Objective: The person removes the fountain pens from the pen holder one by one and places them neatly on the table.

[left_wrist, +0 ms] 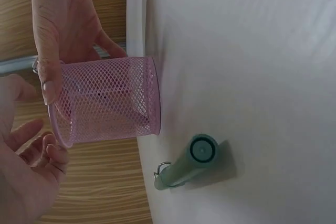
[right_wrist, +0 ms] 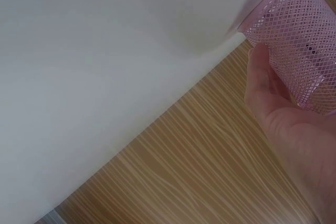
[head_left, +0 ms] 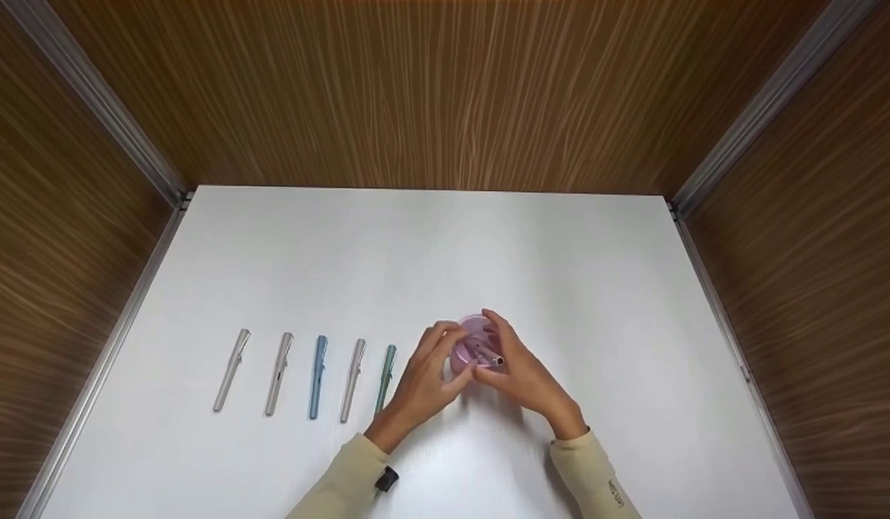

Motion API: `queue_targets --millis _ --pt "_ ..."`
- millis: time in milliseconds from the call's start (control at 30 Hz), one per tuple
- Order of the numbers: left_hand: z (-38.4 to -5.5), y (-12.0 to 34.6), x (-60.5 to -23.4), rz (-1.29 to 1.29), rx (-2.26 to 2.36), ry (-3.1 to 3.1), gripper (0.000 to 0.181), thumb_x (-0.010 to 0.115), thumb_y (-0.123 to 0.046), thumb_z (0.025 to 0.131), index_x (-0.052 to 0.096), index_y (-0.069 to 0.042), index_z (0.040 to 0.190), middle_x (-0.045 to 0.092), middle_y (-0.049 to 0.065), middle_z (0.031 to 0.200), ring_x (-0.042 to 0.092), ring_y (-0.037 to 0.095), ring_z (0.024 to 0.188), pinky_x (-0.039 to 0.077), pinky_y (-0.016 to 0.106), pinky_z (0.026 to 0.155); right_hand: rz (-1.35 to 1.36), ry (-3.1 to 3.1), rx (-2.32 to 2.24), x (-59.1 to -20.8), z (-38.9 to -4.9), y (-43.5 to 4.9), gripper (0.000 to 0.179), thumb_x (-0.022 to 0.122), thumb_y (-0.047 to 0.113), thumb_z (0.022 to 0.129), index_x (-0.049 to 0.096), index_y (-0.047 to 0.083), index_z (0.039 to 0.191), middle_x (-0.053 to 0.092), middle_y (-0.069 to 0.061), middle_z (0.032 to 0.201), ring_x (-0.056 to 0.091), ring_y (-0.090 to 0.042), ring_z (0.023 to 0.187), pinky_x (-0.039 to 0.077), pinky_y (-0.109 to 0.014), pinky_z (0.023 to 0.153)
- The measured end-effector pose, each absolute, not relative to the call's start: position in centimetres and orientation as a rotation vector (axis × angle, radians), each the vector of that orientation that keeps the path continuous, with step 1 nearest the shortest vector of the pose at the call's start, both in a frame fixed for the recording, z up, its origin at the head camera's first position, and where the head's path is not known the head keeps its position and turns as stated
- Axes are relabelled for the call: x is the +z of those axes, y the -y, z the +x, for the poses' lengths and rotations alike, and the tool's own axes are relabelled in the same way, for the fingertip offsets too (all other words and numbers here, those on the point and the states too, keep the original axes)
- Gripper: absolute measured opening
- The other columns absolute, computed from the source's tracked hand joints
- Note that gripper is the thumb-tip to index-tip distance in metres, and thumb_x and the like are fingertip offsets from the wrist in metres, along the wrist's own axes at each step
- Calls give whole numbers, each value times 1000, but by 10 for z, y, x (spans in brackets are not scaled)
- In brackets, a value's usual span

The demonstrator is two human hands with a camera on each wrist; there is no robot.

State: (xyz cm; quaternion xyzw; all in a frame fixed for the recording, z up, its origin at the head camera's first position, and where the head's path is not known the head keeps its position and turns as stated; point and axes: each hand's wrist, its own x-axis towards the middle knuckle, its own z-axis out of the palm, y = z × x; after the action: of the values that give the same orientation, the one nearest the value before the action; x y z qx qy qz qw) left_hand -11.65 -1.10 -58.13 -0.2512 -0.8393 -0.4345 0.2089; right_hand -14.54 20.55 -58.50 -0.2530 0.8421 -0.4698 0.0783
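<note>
A pink mesh pen holder (left_wrist: 113, 98) stands upright on the white table, between both hands in the head view. One pen (head_left: 492, 356) leans inside it, its end sticking out over the rim toward the right hand. My right hand (right_wrist: 294, 124) grips the holder's side, fingers and thumb around the mesh. Beside the rim, my left hand (head_left: 424, 375) has its fingers loosely bent, with nothing seen between them; whether they touch the rim I cannot tell. A green pen (left_wrist: 191, 161) lies on the table close to the left wrist.
Left of the holder, more pens lie in a spaced row: a blue pen (head_left: 318, 376) and several silvery ones, such as the leftmost pen (head_left: 232, 370). Wood-grain panels (head_left: 445, 94) wall the white table (head_left: 596, 288) at the back and sides.
</note>
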Motion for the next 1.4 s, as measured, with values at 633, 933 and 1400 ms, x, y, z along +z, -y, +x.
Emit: queue_targets --millis 633,933,1400 --pt "-121 -13 -574 -847 -1068 2332 31 91 -8 90 79 -9 118 76 4 120 61 29 112 51 53 108 -820 -2525 -1404 -583 -145 -209 92 77 7 100 20 7 172 46 -25 160 53 -38 145 47 -54 114" --pt "-122 -19 -567 -869 -996 2405 24 85 -8 96 79 -9 118 78 6 122 63 29 113 54 41 102 -788 -2562 -1367 -584 -144 -208 90 76 7 100 22 7 172 49 -23 160 52 -36 145 44 -54 116" --pt "-132 -22 -567 -856 -1008 2311 21 78 3 96 76 1 117 76 13 118 68 34 117 54 41 106 -782 -2588 -1340 -584 -148 -206 91 81 22 101 25 5 170 40 -20 169 45 -34 152 40 -52 120"
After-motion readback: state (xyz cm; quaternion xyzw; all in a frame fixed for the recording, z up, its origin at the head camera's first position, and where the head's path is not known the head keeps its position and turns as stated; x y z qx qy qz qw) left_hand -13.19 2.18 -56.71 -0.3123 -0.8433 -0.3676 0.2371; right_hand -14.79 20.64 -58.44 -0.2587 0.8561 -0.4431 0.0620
